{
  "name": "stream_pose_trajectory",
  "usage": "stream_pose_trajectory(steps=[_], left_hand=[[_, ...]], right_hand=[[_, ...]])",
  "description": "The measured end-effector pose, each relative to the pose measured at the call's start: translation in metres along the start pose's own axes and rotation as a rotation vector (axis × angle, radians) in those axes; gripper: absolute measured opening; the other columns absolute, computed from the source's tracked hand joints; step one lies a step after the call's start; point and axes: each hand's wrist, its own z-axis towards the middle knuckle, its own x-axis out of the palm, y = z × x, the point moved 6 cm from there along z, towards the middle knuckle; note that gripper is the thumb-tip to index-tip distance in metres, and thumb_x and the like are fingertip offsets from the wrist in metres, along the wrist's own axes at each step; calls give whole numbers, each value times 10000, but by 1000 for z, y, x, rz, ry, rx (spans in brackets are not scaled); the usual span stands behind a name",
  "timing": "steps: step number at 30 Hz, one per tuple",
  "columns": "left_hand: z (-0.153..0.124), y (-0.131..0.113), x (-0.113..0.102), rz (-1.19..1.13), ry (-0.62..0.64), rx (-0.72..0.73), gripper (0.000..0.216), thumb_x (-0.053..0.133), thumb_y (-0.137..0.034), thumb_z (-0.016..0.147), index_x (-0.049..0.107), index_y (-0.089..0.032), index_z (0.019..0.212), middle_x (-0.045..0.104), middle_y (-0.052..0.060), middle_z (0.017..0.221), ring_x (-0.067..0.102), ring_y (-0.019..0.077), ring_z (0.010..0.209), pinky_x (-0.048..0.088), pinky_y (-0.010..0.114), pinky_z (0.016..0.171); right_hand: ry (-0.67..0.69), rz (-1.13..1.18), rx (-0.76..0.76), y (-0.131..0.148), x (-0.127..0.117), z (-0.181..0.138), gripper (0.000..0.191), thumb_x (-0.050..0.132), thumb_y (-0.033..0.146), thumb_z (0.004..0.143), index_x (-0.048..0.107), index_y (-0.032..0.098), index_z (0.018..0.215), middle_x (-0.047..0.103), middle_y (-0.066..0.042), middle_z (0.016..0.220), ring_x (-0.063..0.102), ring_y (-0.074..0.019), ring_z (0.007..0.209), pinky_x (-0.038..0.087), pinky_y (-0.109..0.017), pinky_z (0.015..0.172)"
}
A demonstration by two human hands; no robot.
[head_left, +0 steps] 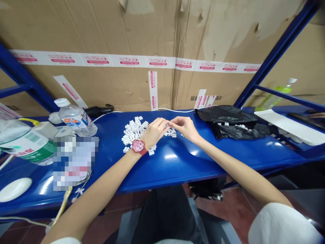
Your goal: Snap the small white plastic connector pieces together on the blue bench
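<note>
My left hand [154,133], a pink wristwatch [139,147] on its wrist, rests beside a heap of small white plastic pieces [134,132] on the blue metal shelf [172,166]. My right hand [184,128] reaches in from the right. The fingertips of both hands meet above a smaller cluster of white pieces [170,132]. Whether either hand grips a piece there is too small to tell. To the right, a crumpled black plastic bag [228,122] lies open with white pieces inside.
A clear water bottle [76,118] and a larger green-labelled bottle [25,144] stand at left, near a pixelated patch [73,162] and a white oval object [15,189]. A taped cardboard carton [127,34] and blue shelf uprights [276,51] rise behind.
</note>
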Motion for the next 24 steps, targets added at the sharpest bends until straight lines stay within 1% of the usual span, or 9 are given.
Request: stream_pose_trajectory(steps=[4,8,12,14,15,17,19,22,24], left_hand=[[2,-6,8,65,76,42,204,472,-249,1029,629,-123,993,695,93,930,655,217,870,536,330,779],[-4,14,10,76,112,-56,200,540,-292,1002,637,-130,933,685,99,911,656,232,865,530,334,757],[-12,36,11,-89,64,-260,163,592,-292,978,657,-145,1008,678,69,918,662,185,789,537,308,728],[-12,37,15,-116,69,-307,181,611,-283,966,667,-144,1066,688,67,947,660,173,769,537,307,740],[-11,37,17,-96,73,-317,219,624,-291,957,664,-138,1108,696,82,993,666,190,813,538,326,773],[-9,40,17,-16,58,-337,324,633,-323,947,639,-130,1207,694,122,1109,658,252,956,523,392,858],[-9,49,8,71,-3,-372,347,605,-345,958,630,-143,1238,686,136,1167,631,293,1043,493,443,910],[-15,72,-15,150,-157,-433,227,531,-281,980,675,-178,1122,716,105,1084,637,275,991,477,428,896],[-20,87,-28,192,-249,-464,206,501,-221,972,681,-189,1067,728,90,1032,640,264,964,472,418,883]], right_hand=[[-48,-48,10,2,-7,-8,325,710,498,802,730,173,807,767,-76,792,708,-209,740,518,-307,687],[-146,-250,-24,3,-38,-18,235,664,398,837,728,172,818,756,-60,776,685,-190,709,507,-297,672],[-11,-539,35,-13,-71,-35,167,682,335,811,744,183,841,771,-68,837,679,-218,741,498,-333,694],[31,-624,38,-17,-79,-40,178,698,344,807,748,189,879,774,-74,900,675,-231,776,497,-351,724],[42,-635,26,-16,-79,-40,197,698,357,815,748,190,906,773,-78,931,675,-235,796,496,-356,739],[71,-617,-17,-11,-70,-33,223,686,373,837,745,185,942,767,-86,958,673,-235,815,494,-357,754],[135,-564,-92,-3,-47,-17,220,673,357,856,741,185,974,762,-87,980,670,-230,838,488,-346,759],[277,-488,-232,12,1,15,195,672,293,861,737,181,1007,754,-86,1012,660,-216,867,477,-331,790],[350,-475,-302,18,33,35,194,694,204,824,741,153,1005,744,-108,1017,649,-218,881,465,-339,831]])
